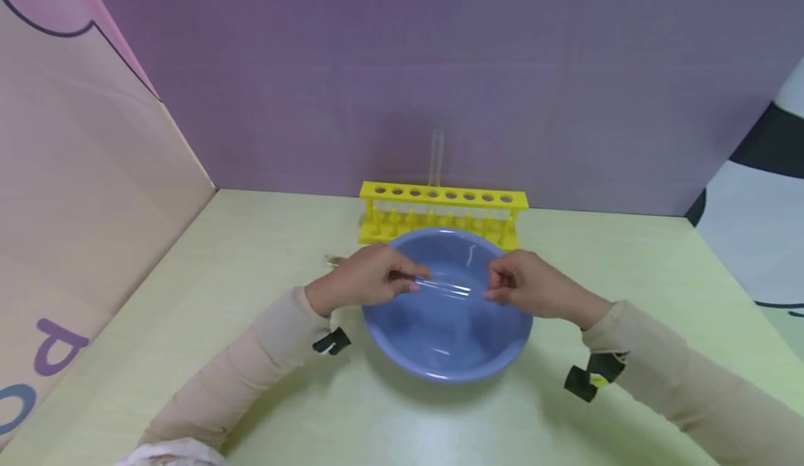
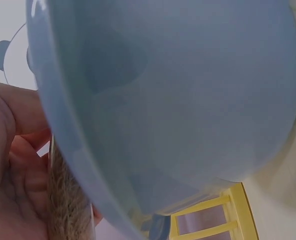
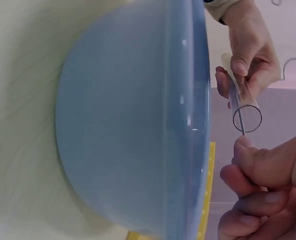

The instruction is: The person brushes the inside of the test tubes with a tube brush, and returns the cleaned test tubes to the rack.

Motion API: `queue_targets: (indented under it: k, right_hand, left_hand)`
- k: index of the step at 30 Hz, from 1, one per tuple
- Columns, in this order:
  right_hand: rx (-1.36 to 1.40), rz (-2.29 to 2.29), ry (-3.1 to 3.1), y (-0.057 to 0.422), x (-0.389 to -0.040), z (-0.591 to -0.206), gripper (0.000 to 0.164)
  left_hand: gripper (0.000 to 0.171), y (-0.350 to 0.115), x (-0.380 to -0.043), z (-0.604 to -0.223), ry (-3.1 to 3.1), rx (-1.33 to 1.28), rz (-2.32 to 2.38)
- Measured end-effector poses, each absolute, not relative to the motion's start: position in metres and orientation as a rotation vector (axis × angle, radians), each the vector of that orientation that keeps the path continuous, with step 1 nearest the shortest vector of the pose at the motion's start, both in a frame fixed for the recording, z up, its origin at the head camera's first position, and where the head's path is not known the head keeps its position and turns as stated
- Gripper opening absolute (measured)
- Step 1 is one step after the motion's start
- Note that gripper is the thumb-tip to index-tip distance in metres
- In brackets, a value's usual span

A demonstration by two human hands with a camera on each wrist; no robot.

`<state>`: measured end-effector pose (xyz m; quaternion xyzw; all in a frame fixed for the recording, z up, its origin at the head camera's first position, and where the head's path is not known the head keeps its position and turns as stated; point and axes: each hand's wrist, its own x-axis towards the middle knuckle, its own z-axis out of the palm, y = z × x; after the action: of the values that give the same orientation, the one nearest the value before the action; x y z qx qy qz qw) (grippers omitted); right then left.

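Above a blue basin (image 1: pixel 440 347), my left hand (image 1: pixel 367 277) grips a clear glass test tube (image 1: pixel 447 289) lying nearly level. Its round mouth faces my right hand (image 1: pixel 543 288), as the right wrist view shows. Inside the tube, pale brown bristles of a test tube brush (image 2: pixel 67 205) show beside the left palm. The brush's thin wire (image 3: pixel 241 120) runs out of the mouth to my right thumb and forefinger, which pinch it. The other right fingers are curled in. The tube's far end shows left of the left hand in the head view.
Behind the basin stands a yellow test tube rack (image 1: pixel 502 197) with a row of holes. Another clear test tube (image 1: pixel 436 155) rises upright from it. A purple backdrop (image 1: pixel 283 103) closes off the table's (image 1: pixel 264 229) back edge, and a printed panel (image 1: pixel 82 194) stands at the left.
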<state>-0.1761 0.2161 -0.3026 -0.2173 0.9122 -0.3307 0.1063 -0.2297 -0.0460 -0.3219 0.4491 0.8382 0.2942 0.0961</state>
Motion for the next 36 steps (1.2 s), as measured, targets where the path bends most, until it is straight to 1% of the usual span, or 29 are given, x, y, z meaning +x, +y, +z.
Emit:
queue_targets:
  k: [5,13,22,32,36]
  right_hand:
    - [-0.722,-0.868,2.832,0.214,-0.17,-0.303,0.026]
    - [-0.773,-0.664,2.979,0.212,-0.159,-0.305,0.024]
    - [-0.883,-0.483,3.133,0.218,-0.154,-0.309,0.031]
    - [-1.049,-0.301,3.26,0.224,-0.148,-0.316,0.03]
    - [-1.111,-0.217,3.308,0.226,-0.146,-0.318,0.034]
  left_hand:
    - [0.023,-0.046,-0.23,-0.322,2.486,1.331,0.87]
    - [0.023,-0.048,-0.23,-0.322,2.453,1.336,0.888]
    - [0.024,-0.049,-0.232,-0.323,2.436,1.304,0.931]
    - [0.025,-0.052,-0.232,-0.323,2.38,1.26,0.991]
    - [0.025,-0.055,-0.233,-0.324,2.374,1.249,1.008]
